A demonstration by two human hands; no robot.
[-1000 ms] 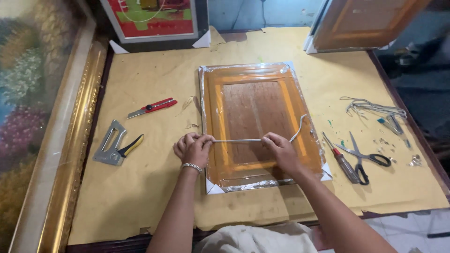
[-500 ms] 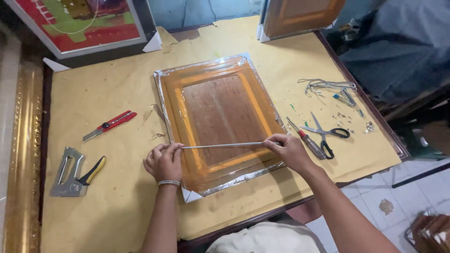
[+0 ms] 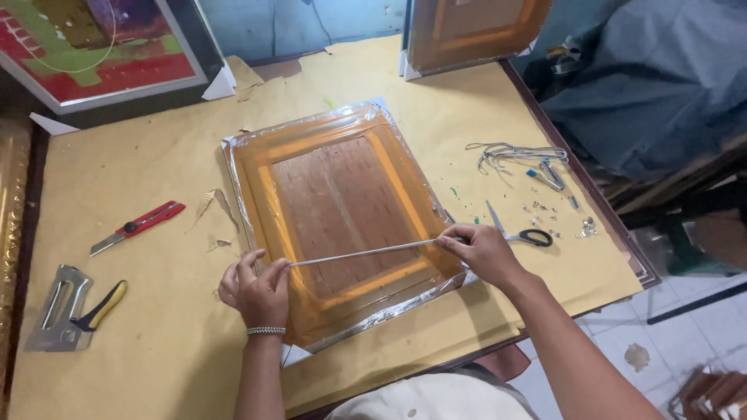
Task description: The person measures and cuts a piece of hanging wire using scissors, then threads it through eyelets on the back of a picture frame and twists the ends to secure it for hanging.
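Brown paper [image 3: 140,171] covers the whole surface, creased and torn in spots, its near edge hanging over the side. On it, in the middle, lies a picture frame [image 3: 342,214] face down: a flat orange rectangle with a rough brown board inside, wrapped in shiny clear film that bunches silver at the corners. Across its near half runs a thin pale cord [image 3: 362,253], pulled straight and taut just above the frame's back. The left hand [image 3: 255,288], a beaded bracelet at the wrist, pinches one end with its grip closed on it beside the frame's left rail. The right hand [image 3: 481,250] pinches the other end at the right rail, fingers tight around it. Just beyond that hand lie scissors [image 3: 520,232] with dark handles, then a loose tangle of wire [image 3: 510,153] and small metal bits. At the far left sit a grey metal stapler [image 3: 54,309], yellow-handled pliers [image 3: 99,306] and a red utility knife [image 3: 138,226].
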